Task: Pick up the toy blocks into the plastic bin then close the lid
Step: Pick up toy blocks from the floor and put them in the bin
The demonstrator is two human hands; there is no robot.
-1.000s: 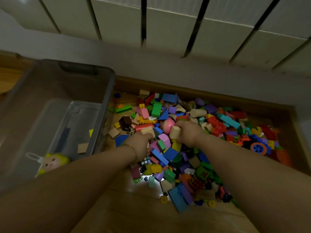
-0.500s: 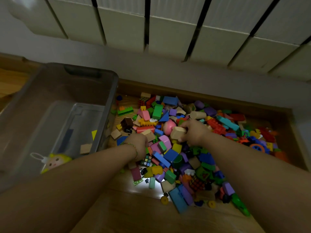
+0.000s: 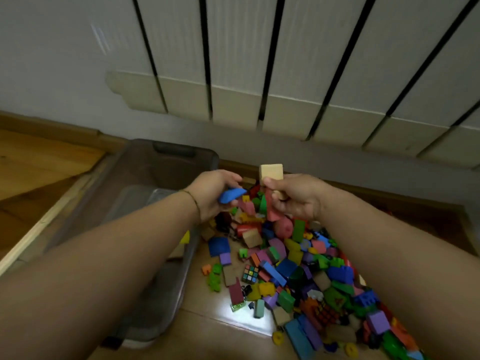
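A heap of colourful toy blocks (image 3: 291, 263) covers the wooden floor on the right. To its left stands the clear grey plastic bin (image 3: 166, 162), open, partly hidden behind my left forearm. My left hand (image 3: 210, 193) is raised above the pile beside the bin's right wall and grips a blue curved block (image 3: 231, 195). My right hand (image 3: 296, 198) is lifted too, fingers curled round a tan wooden cube (image 3: 271, 172) and a pink block (image 3: 271, 211) below it. No lid is in view.
A white radiator (image 3: 285, 74) hangs on the wall behind the pile. A small puzzle cube (image 3: 250, 274) lies among the blocks. A wooden skirting board (image 3: 52, 128) runs along the wall, and a pale wooden strip (image 3: 39, 224) lies left of the bin.
Both hands have risen from the pile with blocks in them and moved up towards the bin's far end. The camera tilted upward, showing more radiator.
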